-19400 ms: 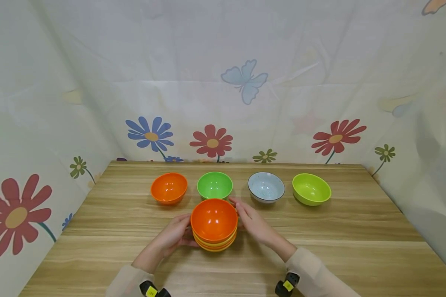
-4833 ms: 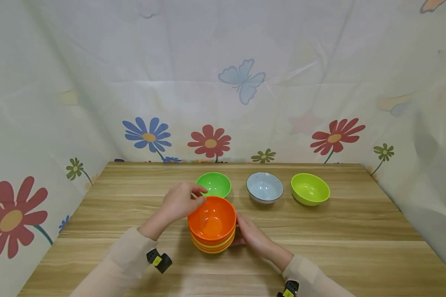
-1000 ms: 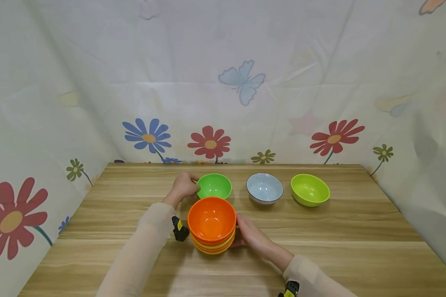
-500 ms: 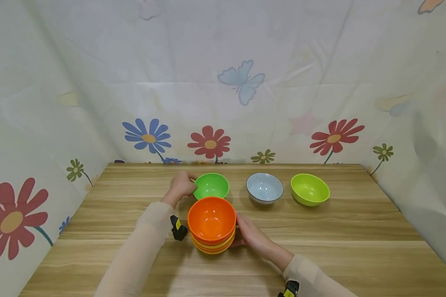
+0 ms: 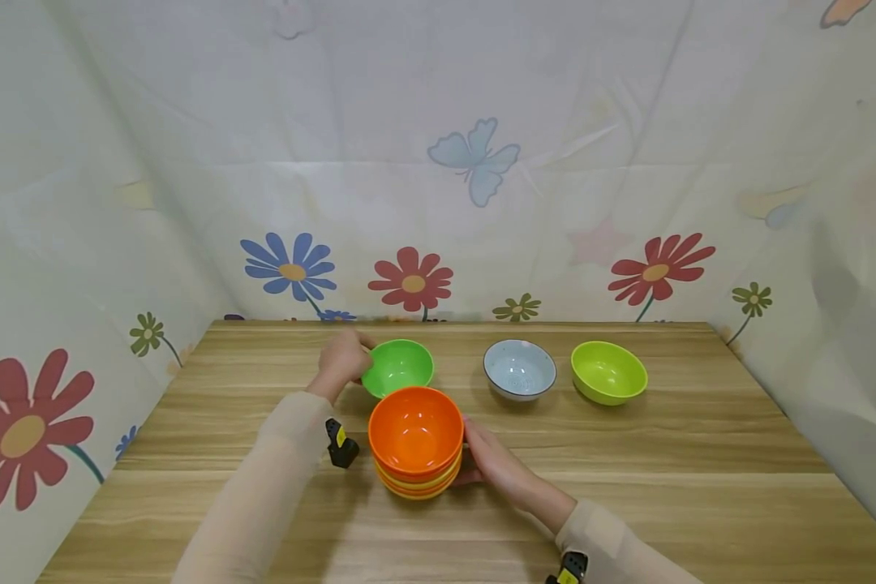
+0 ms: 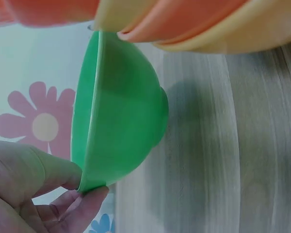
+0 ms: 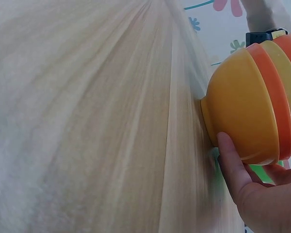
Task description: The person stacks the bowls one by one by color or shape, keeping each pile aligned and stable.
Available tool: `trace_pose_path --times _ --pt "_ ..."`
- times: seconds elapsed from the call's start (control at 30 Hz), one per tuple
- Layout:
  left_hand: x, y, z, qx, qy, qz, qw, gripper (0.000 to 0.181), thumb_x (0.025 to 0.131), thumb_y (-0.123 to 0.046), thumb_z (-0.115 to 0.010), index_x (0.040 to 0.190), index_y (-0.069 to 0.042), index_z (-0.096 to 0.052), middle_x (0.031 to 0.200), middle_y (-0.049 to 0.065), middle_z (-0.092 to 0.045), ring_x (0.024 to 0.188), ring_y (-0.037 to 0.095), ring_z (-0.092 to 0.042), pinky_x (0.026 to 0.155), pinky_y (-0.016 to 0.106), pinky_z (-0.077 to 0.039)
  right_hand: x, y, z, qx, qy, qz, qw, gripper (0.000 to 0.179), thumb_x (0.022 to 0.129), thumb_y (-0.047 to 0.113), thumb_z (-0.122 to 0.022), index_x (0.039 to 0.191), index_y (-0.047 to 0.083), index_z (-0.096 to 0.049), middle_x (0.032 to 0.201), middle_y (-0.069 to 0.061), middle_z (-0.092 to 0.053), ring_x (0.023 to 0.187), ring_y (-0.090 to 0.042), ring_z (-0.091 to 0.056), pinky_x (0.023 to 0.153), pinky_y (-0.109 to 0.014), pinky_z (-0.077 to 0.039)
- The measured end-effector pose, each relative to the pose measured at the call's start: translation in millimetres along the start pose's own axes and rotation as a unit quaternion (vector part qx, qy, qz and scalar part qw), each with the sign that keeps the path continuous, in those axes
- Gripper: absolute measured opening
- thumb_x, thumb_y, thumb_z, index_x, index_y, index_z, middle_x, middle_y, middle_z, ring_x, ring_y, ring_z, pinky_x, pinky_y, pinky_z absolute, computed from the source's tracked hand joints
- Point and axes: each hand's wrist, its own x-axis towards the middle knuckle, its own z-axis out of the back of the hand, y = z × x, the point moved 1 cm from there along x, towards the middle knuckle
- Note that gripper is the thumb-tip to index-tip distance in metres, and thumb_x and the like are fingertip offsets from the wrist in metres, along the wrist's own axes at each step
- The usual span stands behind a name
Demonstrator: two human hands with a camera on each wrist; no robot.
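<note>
My left hand [image 5: 345,357] pinches the left rim of a green bowl [image 6: 121,111], thumb on one side of the wall and fingers on the other. In the left wrist view the bowl is upright, its foot seemingly a little above the table. In front of it stands a stack of nested orange and yellow bowls [image 5: 418,438], an orange one on top and a yellow one [image 7: 242,107] lowest. Fairly straight fingers of my right hand [image 5: 507,470] touch the right side of this stack. The stack hides the green bowl's near lower part in the head view.
To the right along the back of the wooden table [image 5: 664,503] stand a pale blue-grey bowl [image 5: 520,370] with a dark rim and a lime-green bowl [image 5: 609,373]. Behind the table hangs a white flowered curtain [image 5: 380,162].
The orange bowl from the back left went from its place earlier, and the stack shows an extra orange layer. During the last second my left hand draws the green bowl left; my right stays.
</note>
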Motion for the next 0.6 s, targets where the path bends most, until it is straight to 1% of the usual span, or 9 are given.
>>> trace_pose_path --times 0.1,0.23,0.37,0.47,0.6 --pt "-0.6 -0.9 4.8 0.03 -0.004 0.003 0.9995 0.037 0.075 -0.002 -0.052 0.108 -0.008 -0.068 0.097 0.012 -0.068 0.049 0.013 -0.059 0.046 0.023 -0.046 -0.5 -0.2 0.7 -0.006 0.002 -0.001 1.0 0.069 0.097 0.051 -0.021 0.141 -0.002 -0.027 0.138 -0.024 -0.036 0.112 -0.03 -0.052 0.078 -0.043 -0.054" --pt "-2.8 -2.3 11.4 0.05 -0.004 0.003 0.9988 0.037 0.076 -0.002 -0.051 0.109 -0.009 -0.068 0.099 0.012 -0.067 0.053 0.014 -0.059 0.045 0.023 -0.044 -1.1 0.0 0.7 -0.011 0.003 -0.003 0.9999 0.07 0.097 0.053 -0.021 0.142 -0.001 -0.027 0.138 -0.024 -0.036 0.112 -0.03 -0.053 0.078 -0.043 -0.054" --pt "-5.8 -3.0 18.6 0.059 -0.015 -0.008 0.9981 0.037 0.077 -0.002 -0.051 0.108 -0.009 -0.069 0.101 0.013 -0.067 0.057 0.017 -0.059 0.044 0.024 -0.044 -1.1 0.1 0.2 -0.011 0.004 -0.003 0.9999 0.069 0.097 0.052 -0.021 0.142 -0.001 -0.026 0.138 -0.024 -0.036 0.112 -0.03 -0.052 0.078 -0.043 -0.054" --pt "-7.7 -3.9 24.1 0.066 -0.028 -0.019 0.9972 0.037 0.076 -0.002 -0.051 0.107 -0.009 -0.069 0.1 0.012 -0.067 0.062 0.019 -0.059 0.044 0.024 -0.043 -0.9 0.5 0.2 -0.008 0.005 -0.001 1.0 0.068 0.098 0.05 -0.021 0.141 -0.002 -0.026 0.137 -0.024 -0.036 0.113 -0.031 -0.051 0.078 -0.043 -0.054" --pt "-9.9 -6.2 31.2 0.07 -0.035 -0.03 0.9965 0.038 0.074 -0.001 -0.051 0.107 -0.009 -0.07 0.097 0.012 -0.068 0.065 0.021 -0.058 0.043 0.023 -0.043 -1.2 1.2 0.1 -0.007 0.005 -0.004 1.0 0.067 0.098 0.05 -0.021 0.142 -0.002 -0.026 0.138 -0.024 -0.036 0.113 -0.031 -0.051 0.079 -0.044 -0.054"
